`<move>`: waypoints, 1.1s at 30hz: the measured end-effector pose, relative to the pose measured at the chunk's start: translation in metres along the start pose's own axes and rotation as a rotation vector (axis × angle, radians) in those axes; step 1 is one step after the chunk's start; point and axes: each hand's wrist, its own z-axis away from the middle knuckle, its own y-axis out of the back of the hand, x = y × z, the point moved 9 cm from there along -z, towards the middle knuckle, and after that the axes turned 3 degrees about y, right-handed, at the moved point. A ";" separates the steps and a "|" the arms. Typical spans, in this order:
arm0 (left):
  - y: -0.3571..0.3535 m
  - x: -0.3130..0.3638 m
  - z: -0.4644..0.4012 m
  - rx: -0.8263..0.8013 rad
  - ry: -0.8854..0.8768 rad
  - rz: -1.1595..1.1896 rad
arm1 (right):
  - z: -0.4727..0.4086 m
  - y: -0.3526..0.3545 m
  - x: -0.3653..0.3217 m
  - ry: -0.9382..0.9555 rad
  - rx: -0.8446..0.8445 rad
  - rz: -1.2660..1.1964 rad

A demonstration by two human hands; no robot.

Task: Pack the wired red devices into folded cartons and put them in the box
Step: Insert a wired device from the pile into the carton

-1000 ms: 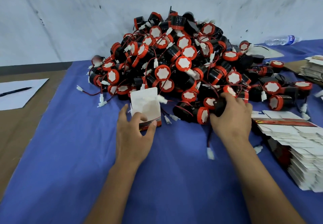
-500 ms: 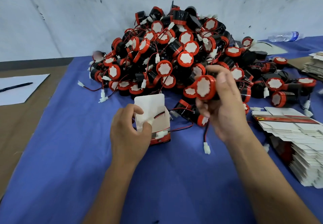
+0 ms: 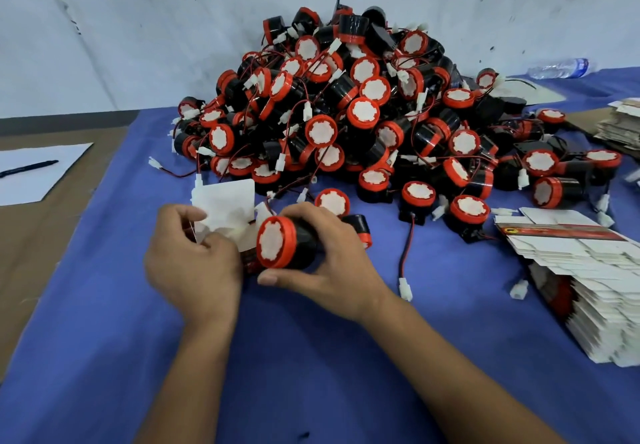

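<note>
My right hand (image 3: 325, 267) grips a black device with a red rim and white face (image 3: 277, 248), its face turned toward me, right against the mouth of a small white carton (image 3: 227, 210). My left hand (image 3: 190, 263) holds that carton by its left side, its flaps standing open; the carton's lower part is hidden behind the hands. A red and black wire with a white plug (image 3: 405, 286) trails on the cloth to the right of my right hand. A big pile of the same wired devices (image 3: 349, 114) rises behind the hands.
A fanned stack of flat cartons (image 3: 595, 288) lies at the right on the blue cloth (image 3: 277, 374). More flat cartons (image 3: 620, 125) sit far right. A water bottle (image 3: 557, 67) lies at the back. A paper sheet with a pen (image 3: 29, 167) rests on the brown surface at left.
My right hand lifted a device out of the pile, then brought it down and left to the carton's opening. My left hand kept holding the carton.
</note>
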 end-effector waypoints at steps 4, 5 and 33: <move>0.000 -0.007 0.001 0.000 0.061 0.074 | 0.001 0.025 0.025 -0.085 0.130 0.141; -0.006 -0.010 0.000 -0.049 0.085 0.106 | 0.002 0.033 0.033 -0.124 0.161 0.202; -0.041 0.070 0.053 -0.480 -0.460 0.144 | 0.012 0.117 0.034 -0.151 0.712 -0.133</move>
